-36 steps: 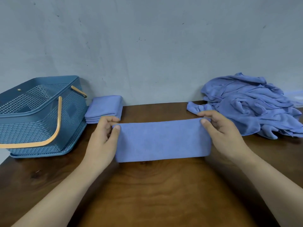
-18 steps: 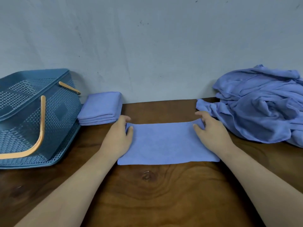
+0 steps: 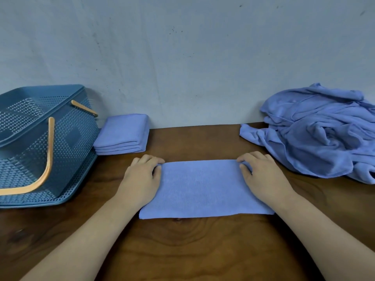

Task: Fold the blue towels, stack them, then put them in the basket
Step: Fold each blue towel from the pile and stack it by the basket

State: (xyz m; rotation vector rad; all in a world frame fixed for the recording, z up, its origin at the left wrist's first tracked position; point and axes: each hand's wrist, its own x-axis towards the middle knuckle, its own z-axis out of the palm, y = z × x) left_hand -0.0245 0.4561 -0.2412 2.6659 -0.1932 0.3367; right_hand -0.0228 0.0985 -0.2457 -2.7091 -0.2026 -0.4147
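Far left of the left fingers sits the basket (image 3: 40, 149), with the folded stack (image 3: 121, 134) just beyond them. Left hand (image 3: 140, 179) and right hand (image 3: 261, 175) each curl their fingers (image 3: 150, 159) over a far corner of the towel (image 3: 203, 189), apparently pinching its edge; it lies flat on the bench (image 3: 192, 250) between them, and the loose pile (image 3: 320, 134) is right of the right fingers. Risk: an uneven pull shifts the layers, so the next fold goes crooked and the stack leans.
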